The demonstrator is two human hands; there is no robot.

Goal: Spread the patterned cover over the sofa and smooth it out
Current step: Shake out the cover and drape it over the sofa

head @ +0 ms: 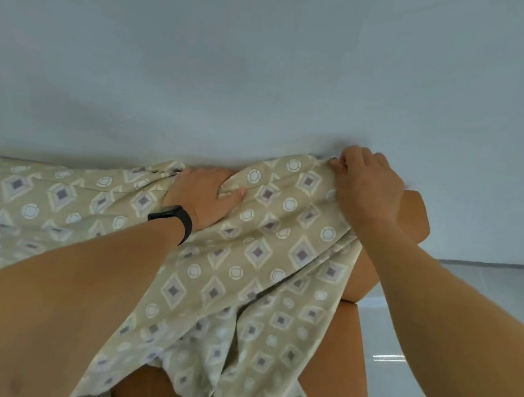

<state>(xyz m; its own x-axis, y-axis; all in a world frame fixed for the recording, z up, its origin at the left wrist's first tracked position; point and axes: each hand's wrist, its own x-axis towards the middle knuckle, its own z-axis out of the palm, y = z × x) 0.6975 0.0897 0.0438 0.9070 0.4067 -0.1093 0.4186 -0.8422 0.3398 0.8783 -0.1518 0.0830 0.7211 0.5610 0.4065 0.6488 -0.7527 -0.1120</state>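
Patterned cover (249, 254) lies bunched over the sofa (343, 366) back beneath my hands: left hand (204, 197) clenched on a fold, right hand (367, 184) pinching the top edge. Soft, light cloth; I'd grip edges.

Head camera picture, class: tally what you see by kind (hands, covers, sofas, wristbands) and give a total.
Hands: 2, left hand and right hand
Patterned cover: 1
Sofa: 1
Black wristband: 1
Total: 5
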